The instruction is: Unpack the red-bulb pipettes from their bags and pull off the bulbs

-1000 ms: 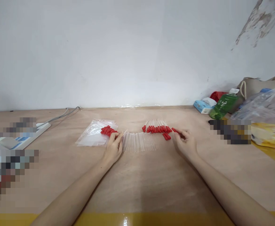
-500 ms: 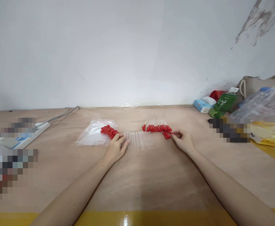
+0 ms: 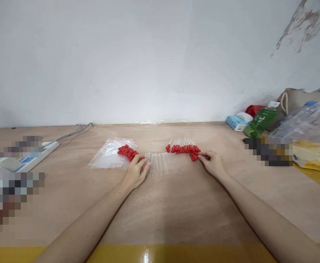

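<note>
A row of clear thin glass tubes (image 3: 164,164) lies side by side on the brown table. At its left end rests my left hand (image 3: 136,171), fingers curved and thumb apart, touching or close to the end tubes. Just beyond that hand is a heap of red rubber bulbs (image 3: 126,151), partly over clear plastic bags (image 3: 105,157). To the right, a row of droppers (image 3: 184,146) shows red bulbs towards me and clear stems pointing away. My right hand (image 3: 211,162) pinches a red bulb beside a few loose red bulbs (image 3: 193,156); its fingertips partly hide it.
A white power strip (image 3: 41,157) with a grey cable lies at the left. At the back right stand a blue tissue pack (image 3: 235,122), a leaning green bottle (image 3: 262,118) and plastic bags (image 3: 310,124). Yellow tape (image 3: 127,254) runs along the front edge.
My right fingers have shifted slightly left, and the loose red bulbs beside them sit closer together and a little farther back. My left hand stays almost still.
</note>
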`<state>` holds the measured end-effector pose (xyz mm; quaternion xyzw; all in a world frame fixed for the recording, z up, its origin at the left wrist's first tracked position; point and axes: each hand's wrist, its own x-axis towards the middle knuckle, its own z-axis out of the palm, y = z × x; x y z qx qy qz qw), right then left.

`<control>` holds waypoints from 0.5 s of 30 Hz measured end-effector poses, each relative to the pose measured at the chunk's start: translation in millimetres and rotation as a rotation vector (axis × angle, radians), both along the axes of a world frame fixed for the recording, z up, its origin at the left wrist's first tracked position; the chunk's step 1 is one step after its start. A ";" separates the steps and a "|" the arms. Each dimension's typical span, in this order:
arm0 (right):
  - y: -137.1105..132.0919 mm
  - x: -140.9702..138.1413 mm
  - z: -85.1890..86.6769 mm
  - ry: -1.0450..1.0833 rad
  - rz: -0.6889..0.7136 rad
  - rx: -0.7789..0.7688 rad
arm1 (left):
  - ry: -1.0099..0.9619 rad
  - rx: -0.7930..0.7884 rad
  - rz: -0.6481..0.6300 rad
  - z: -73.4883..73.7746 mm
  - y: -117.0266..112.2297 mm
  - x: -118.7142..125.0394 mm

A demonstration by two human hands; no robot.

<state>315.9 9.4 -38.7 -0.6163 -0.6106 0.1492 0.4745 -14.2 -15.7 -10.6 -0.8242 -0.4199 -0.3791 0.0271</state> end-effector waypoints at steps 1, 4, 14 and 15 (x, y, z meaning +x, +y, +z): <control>0.4 -0.1 -0.1 -0.007 -0.005 0.002 | 0.001 0.001 0.002 -0.1 -0.1 0.1; -1.3 0.7 0.3 -0.023 -0.010 0.006 | 0.005 0.002 0.007 0.6 -0.9 0.2; 3.1 3.7 14.4 -0.197 -0.083 0.116 | 0.006 0.016 0.015 2.4 -2.9 -1.4; 6.9 3.2 15.7 -0.236 -0.068 0.138 | 0.005 0.014 0.013 2.7 -3.3 -1.4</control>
